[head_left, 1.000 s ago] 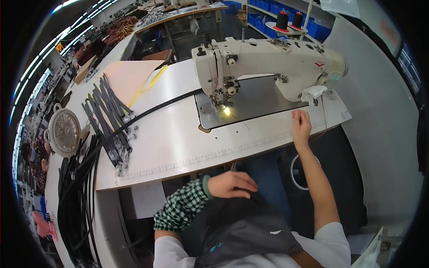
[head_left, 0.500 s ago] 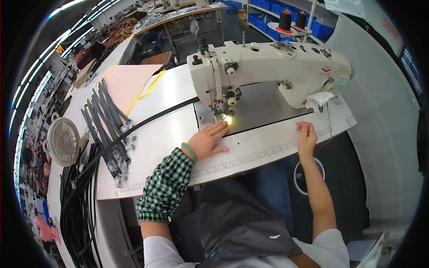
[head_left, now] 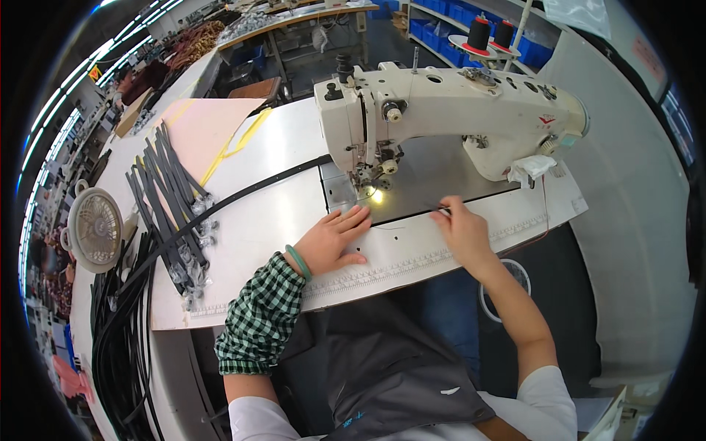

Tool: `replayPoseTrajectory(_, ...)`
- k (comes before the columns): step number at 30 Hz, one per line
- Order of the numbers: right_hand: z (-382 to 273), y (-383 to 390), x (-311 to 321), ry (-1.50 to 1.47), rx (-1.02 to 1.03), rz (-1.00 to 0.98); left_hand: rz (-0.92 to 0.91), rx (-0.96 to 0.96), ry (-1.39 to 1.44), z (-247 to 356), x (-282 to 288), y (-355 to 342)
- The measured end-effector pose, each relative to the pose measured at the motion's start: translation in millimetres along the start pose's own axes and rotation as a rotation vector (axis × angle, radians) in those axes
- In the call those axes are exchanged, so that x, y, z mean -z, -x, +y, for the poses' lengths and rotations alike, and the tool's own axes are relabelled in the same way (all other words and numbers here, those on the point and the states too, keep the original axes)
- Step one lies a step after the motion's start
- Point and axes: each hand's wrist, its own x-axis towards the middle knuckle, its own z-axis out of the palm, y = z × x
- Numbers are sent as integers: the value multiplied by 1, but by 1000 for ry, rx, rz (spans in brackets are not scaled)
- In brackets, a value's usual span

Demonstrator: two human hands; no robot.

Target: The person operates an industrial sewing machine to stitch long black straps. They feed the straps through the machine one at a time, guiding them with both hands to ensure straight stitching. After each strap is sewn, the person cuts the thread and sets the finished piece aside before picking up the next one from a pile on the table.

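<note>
My left hand (head_left: 334, 239) lies flat on the white sewing table (head_left: 294, 213), fingers stretched, its tips just in front of the lit needle area of the sewing machine (head_left: 441, 106). Beyond the fingertips, a long black strap (head_left: 257, 178) runs from the machine bed leftward to the table's left side. My right hand (head_left: 465, 229) is at the front edge of the metal bed plate, right of the needle. It pinches a small dark object (head_left: 443, 210), mostly hidden by the fingers. A fine dark thread lies on the table between my hands.
Short grey straps (head_left: 165, 184) with plastic-wrapped ends lie on the left, near a pale plastic basket (head_left: 95, 229). Long black straps (head_left: 121, 331) hang over the table's left side. Thread cones (head_left: 479, 34) stand behind the machine. A ruler strip (head_left: 397, 267) follows the front edge.
My right hand has moved left and farther in, from the table's front edge to the bed plate, and now holds a small dark object. My left hand has shifted slightly left and nearer.
</note>
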Motion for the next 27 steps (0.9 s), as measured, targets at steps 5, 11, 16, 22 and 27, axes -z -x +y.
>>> replayPoseTrajectory(5, -21, -34, -43, 203, 318, 41, -38, 31, 70, -4, 8, 18)
replayPoseTrajectory(11, -29, -66, -78, 368, 413, 54, 14, 41, 82, -2, 11, 23)
replayPoseTrajectory(16, -44, -61, -79, 65, 405, -207, 139, 49, 167, -3, 17, 27)
replayPoseTrajectory(22, -47, -4, -45, 77, 386, -356, 257, 2, 217, -4, 21, 29)
replayPoseTrajectory(27, -30, 19, -25, -20, 200, -304, 375, 92, 246, -3, 17, 24)
